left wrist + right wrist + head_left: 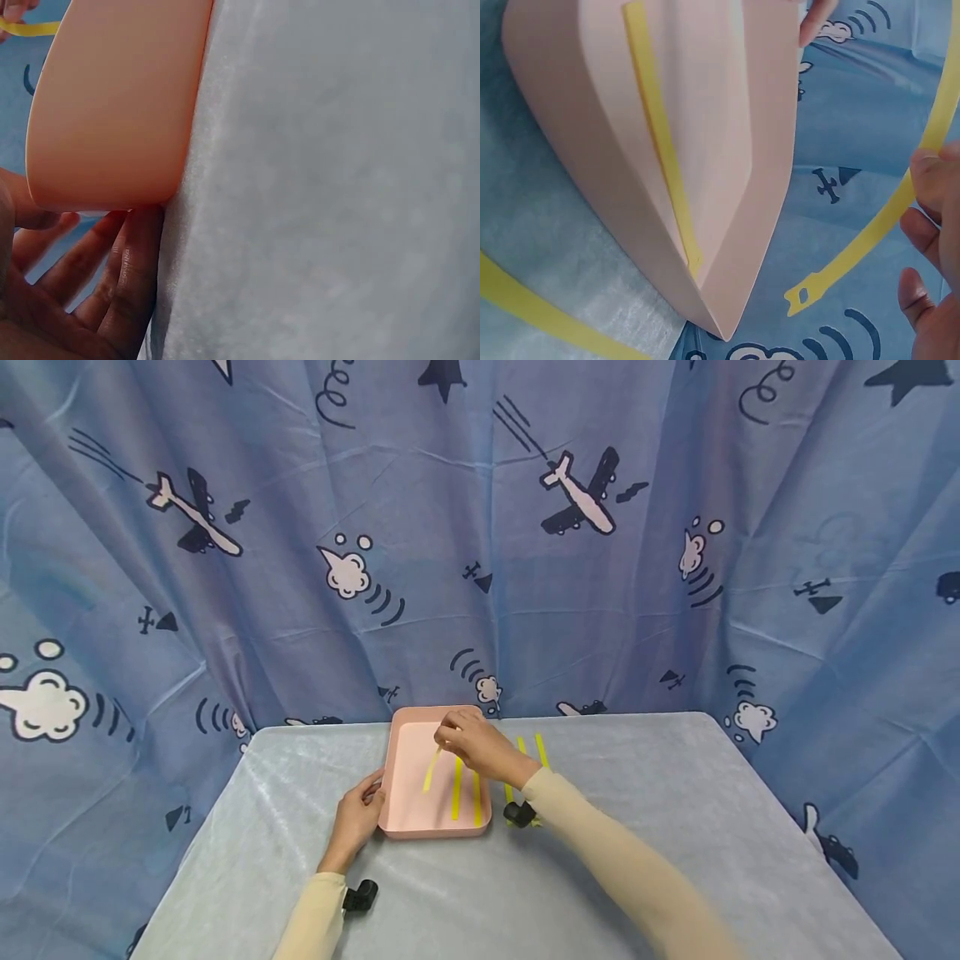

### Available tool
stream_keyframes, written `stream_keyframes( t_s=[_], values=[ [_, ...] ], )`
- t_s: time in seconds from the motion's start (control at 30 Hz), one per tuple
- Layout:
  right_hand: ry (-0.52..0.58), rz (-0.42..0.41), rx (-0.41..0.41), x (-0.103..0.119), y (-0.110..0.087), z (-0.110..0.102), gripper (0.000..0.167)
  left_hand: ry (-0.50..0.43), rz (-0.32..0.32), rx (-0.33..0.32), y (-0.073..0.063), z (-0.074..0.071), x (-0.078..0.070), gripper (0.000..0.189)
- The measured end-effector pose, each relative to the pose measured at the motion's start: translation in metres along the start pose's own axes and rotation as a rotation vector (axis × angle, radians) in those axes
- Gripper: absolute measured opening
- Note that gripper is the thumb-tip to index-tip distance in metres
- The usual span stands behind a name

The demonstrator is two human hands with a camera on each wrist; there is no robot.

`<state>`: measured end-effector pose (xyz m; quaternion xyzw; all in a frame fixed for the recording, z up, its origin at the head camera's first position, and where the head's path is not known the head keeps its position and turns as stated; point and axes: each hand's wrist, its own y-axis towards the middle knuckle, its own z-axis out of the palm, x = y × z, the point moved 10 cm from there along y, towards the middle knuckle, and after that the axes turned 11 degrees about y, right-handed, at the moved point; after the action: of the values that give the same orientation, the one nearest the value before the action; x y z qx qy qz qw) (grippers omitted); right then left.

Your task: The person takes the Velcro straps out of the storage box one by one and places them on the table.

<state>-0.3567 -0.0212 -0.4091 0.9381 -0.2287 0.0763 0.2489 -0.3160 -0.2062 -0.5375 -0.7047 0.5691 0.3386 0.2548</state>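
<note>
A shallow pink tray lies on the cloth-covered table. My left hand rests at its left side; in the left wrist view, its fairly straight fingers touch the tray's outer wall. Above the tray my right hand pinches a thin yellow strip between thumb and finger. The right wrist view shows that strip curving down to a notched end with a small hole. Inside the tray lie two more yellow strips, one near the middle and one by the right wall.
Several further yellow strips lie on the table right of the tray, partly hidden under my right forearm. A blue curtain with printed planes hangs behind the table's far edge.
</note>
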Motion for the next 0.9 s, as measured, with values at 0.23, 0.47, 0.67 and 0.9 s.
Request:
stream_keyframes(
  t_s=[0.23,0.47,0.67,0.9],
  values=[
    [0.052,-0.016,-0.068,0.0,-0.006,-0.01,0.008,0.003,-0.003,-0.004,0.0,-0.001,-0.001,0.042],
    [0.143,0.037,-0.107,-0.003,-0.014,-0.015,0.01,0.001,0.015,-0.002,-0.002,0.001,0.001,0.042],
    [0.33,0.084,-0.168,-0.01,-0.018,-0.02,0.006,0.002,0.006,-0.002,-0.002,0.0,0.001,0.042],
    [0.489,0.22,-0.248,-0.025,-0.027,-0.027,0.006,0.0,-0.003,-0.001,-0.002,-0.001,0.0,0.041]
  ],
)
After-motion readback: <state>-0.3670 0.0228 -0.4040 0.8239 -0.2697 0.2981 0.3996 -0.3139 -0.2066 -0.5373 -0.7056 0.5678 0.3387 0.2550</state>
